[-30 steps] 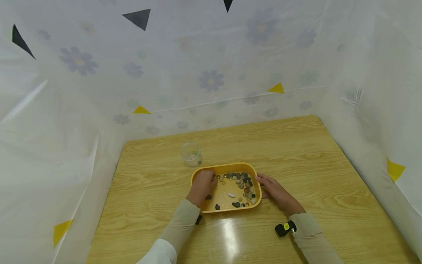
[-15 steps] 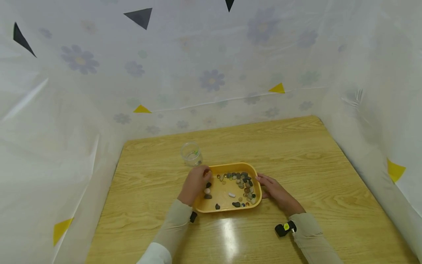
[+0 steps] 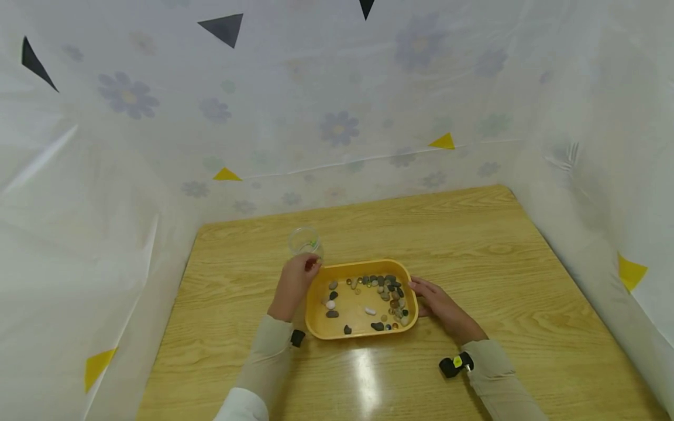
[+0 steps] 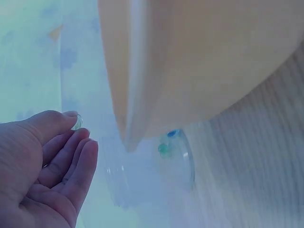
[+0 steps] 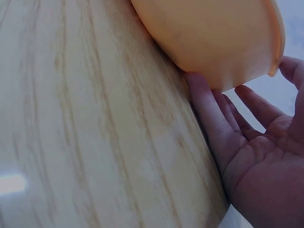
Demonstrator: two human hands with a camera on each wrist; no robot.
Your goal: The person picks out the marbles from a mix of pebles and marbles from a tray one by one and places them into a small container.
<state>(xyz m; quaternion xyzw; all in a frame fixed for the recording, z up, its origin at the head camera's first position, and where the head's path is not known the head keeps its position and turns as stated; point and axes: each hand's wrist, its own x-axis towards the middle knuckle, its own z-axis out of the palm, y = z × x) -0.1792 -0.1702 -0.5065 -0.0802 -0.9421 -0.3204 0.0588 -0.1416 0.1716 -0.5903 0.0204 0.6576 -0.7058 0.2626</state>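
My left hand [image 3: 293,285] is at the left rim of the yellow tray [image 3: 363,335], just in front of the clear jar [image 3: 303,233]. Between thumb and fingertips it pinches a small clear glass marble [image 4: 78,123], seen in the left wrist view. Green and blue bits show in the jar. My right hand [image 3: 443,308] touches the tray's right side with relaxed fingers; in the right wrist view, fingertips [image 5: 197,80] rest against the outer wall. Inside the tray, pebbles and glass marbles crowd the right side, and a white oblong stone [image 3: 371,311] lies near the middle.
Several stones, among them a round white pebble [image 3: 330,304], line the tray's left side. The wooden table [image 3: 474,234] meets white plastic sheeting [image 3: 337,82] behind and at both sides.
My left hand has lifted out of the tray and moved left and back toward the jar, uncovering the stones on the tray's left side. My right hand stays at the tray.
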